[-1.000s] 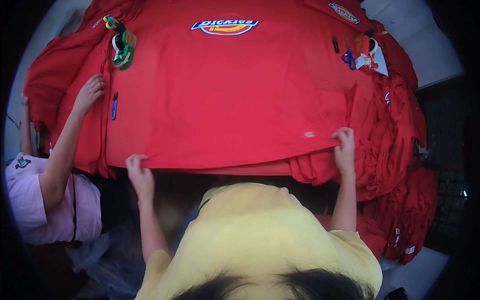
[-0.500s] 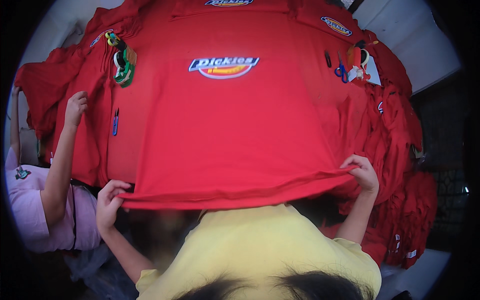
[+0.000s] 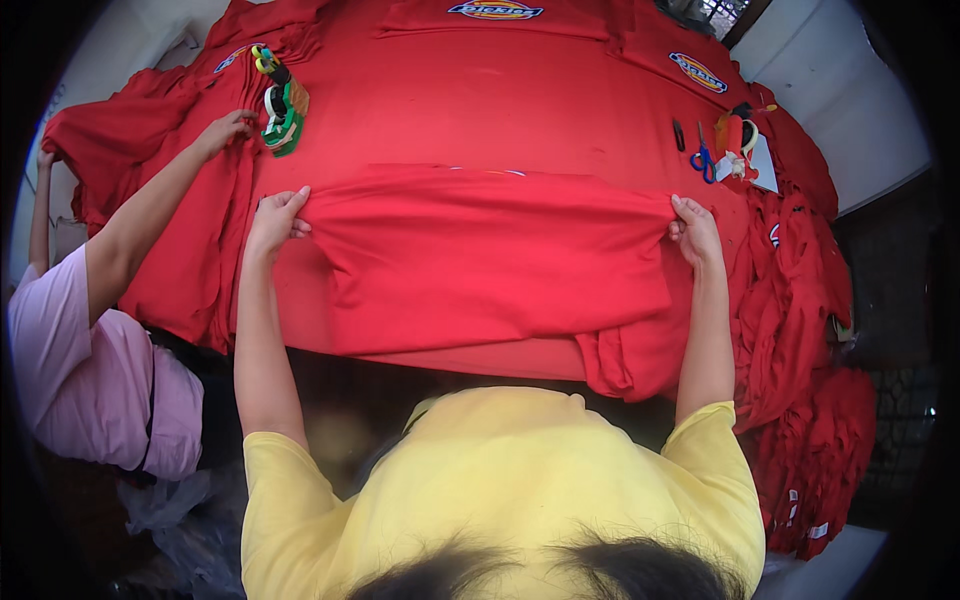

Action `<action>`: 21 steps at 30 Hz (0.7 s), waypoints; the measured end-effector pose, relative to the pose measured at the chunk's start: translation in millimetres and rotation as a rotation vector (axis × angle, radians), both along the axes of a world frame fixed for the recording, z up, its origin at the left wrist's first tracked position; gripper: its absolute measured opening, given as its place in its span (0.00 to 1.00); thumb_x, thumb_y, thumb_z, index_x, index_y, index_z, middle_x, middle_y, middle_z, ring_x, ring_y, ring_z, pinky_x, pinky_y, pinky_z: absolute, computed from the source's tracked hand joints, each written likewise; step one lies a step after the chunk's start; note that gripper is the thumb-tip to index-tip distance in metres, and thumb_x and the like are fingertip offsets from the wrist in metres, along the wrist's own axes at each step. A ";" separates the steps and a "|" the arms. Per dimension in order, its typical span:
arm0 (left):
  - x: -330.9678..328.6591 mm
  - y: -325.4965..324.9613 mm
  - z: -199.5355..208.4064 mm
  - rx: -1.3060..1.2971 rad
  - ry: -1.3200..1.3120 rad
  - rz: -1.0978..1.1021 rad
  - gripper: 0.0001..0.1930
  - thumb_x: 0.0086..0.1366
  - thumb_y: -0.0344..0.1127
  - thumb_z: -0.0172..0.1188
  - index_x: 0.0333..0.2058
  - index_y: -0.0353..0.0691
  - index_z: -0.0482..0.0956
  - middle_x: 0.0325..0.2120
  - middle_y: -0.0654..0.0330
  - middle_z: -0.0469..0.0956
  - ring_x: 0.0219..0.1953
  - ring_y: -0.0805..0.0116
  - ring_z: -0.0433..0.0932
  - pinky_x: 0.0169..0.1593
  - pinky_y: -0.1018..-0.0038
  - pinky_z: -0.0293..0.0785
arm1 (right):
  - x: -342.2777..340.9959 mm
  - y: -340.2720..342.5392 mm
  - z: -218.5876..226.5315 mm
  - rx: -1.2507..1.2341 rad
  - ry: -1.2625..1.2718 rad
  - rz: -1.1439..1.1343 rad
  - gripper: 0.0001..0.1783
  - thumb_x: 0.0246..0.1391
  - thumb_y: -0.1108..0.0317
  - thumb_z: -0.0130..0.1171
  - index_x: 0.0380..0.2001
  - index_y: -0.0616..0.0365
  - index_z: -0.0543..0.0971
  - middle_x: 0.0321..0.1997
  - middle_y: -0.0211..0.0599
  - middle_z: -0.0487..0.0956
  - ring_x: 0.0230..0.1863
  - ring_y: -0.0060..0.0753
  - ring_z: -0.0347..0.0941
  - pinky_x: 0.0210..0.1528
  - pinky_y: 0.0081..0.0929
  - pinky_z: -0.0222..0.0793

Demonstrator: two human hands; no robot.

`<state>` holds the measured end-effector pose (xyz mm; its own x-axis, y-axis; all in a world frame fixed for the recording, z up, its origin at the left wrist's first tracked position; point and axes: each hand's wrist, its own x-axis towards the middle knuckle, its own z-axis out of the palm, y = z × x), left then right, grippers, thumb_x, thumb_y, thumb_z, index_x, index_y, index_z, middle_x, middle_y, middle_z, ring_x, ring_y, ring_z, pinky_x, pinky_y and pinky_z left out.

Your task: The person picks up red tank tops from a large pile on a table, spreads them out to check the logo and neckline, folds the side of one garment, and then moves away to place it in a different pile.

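Note:
A red T-shirt (image 3: 490, 260) lies before me, doubled over across its width and slightly rumpled. My left hand (image 3: 275, 225) pinches the left end of the raised fold. At the opposite end, my right hand (image 3: 693, 232) has its thumb and fingers closed on the cloth. Both arms reach forward over the table. Only a sliver of the shirt's printed emblem (image 3: 490, 171) shows beyond the fold; the rest is covered. Near my body, the lower part of the cloth rests close to the table edge, with a loose piece (image 3: 612, 365) drooping at the right.
A co-worker in pink (image 3: 95, 380) reaches toward red garments (image 3: 190, 255) at left. Nearby stands a green tape dispenser (image 3: 287, 122) holding pens. Blue-handled scissors (image 3: 703, 160) lie at right. Folded red shirts (image 3: 500, 35) sit at the back; more red garments (image 3: 815, 460) are heaped at right.
Both my hands have carried the shirt's near edge away from me, covering most of the emblem. The blue thread snips at left are now out of sight. The co-worker's arm has reached farther forward.

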<state>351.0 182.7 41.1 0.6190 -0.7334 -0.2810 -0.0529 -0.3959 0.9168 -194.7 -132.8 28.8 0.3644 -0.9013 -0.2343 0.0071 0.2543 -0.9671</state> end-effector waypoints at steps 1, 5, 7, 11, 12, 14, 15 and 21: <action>2.0 -1.8 -4.6 0.037 -0.062 0.032 0.15 0.66 0.47 0.55 0.26 0.42 0.73 0.16 0.70 0.71 0.14 0.82 0.71 0.19 0.85 0.68 | -0.3 -2.3 -3.4 -0.003 -0.008 -0.009 0.08 0.58 0.64 0.57 0.27 0.52 0.73 0.21 0.21 0.71 0.17 0.16 0.67 0.20 0.15 0.62; 2.2 6.8 -4.7 0.021 -0.056 0.043 0.16 0.66 0.48 0.55 0.26 0.42 0.74 0.16 0.70 0.72 0.14 0.82 0.71 0.19 0.85 0.67 | -8.7 4.9 0.1 -0.061 -0.082 0.041 0.08 0.59 0.63 0.57 0.27 0.52 0.73 0.20 0.20 0.71 0.16 0.15 0.65 0.19 0.14 0.60; -1.3 10.3 -2.9 -0.032 -0.020 0.015 0.16 0.66 0.47 0.55 0.26 0.42 0.74 0.16 0.69 0.72 0.13 0.81 0.71 0.19 0.85 0.67 | -9.7 11.2 4.1 -0.057 -0.019 -0.024 0.08 0.59 0.63 0.56 0.28 0.52 0.73 0.20 0.20 0.70 0.16 0.15 0.65 0.19 0.14 0.60; -7.4 14.5 -5.6 -0.081 -0.031 0.049 0.14 0.67 0.46 0.54 0.31 0.42 0.75 0.19 0.70 0.73 0.15 0.81 0.71 0.22 0.84 0.67 | -5.9 20.1 2.5 -0.098 -0.038 -0.072 0.06 0.59 0.65 0.56 0.30 0.52 0.73 0.21 0.21 0.70 0.17 0.15 0.64 0.19 0.15 0.58; -7.9 15.1 -7.5 -0.123 0.007 0.043 0.13 0.67 0.46 0.54 0.32 0.42 0.75 0.20 0.70 0.73 0.17 0.81 0.71 0.23 0.84 0.67 | -5.2 21.2 0.5 -0.093 -0.092 -0.083 0.04 0.59 0.66 0.56 0.31 0.52 0.74 0.21 0.21 0.70 0.17 0.16 0.63 0.19 0.15 0.57; -7.5 16.0 -11.4 -0.193 0.091 0.050 0.12 0.68 0.45 0.53 0.35 0.42 0.75 0.23 0.70 0.74 0.20 0.81 0.72 0.26 0.83 0.68 | -3.7 21.4 -4.0 -0.099 -0.210 -0.122 0.02 0.58 0.69 0.57 0.32 0.53 0.74 0.22 0.22 0.71 0.17 0.16 0.63 0.19 0.16 0.56; -7.0 17.2 -13.4 -0.219 0.138 0.068 0.12 0.68 0.44 0.53 0.37 0.42 0.75 0.24 0.70 0.74 0.21 0.81 0.73 0.28 0.83 0.68 | -3.6 21.0 -5.9 -0.095 -0.234 -0.136 0.02 0.57 0.70 0.57 0.33 0.53 0.75 0.22 0.22 0.71 0.18 0.16 0.62 0.19 0.15 0.55; -1.6 52.7 -28.4 -0.447 0.308 -0.078 0.11 0.69 0.38 0.50 0.41 0.38 0.77 0.35 0.63 0.76 0.37 0.73 0.76 0.44 0.78 0.70 | -30.0 36.5 -8.3 -0.164 -0.435 0.079 0.06 0.52 0.82 0.53 0.32 0.61 0.75 0.38 0.34 0.74 0.35 0.24 0.70 0.39 0.23 0.66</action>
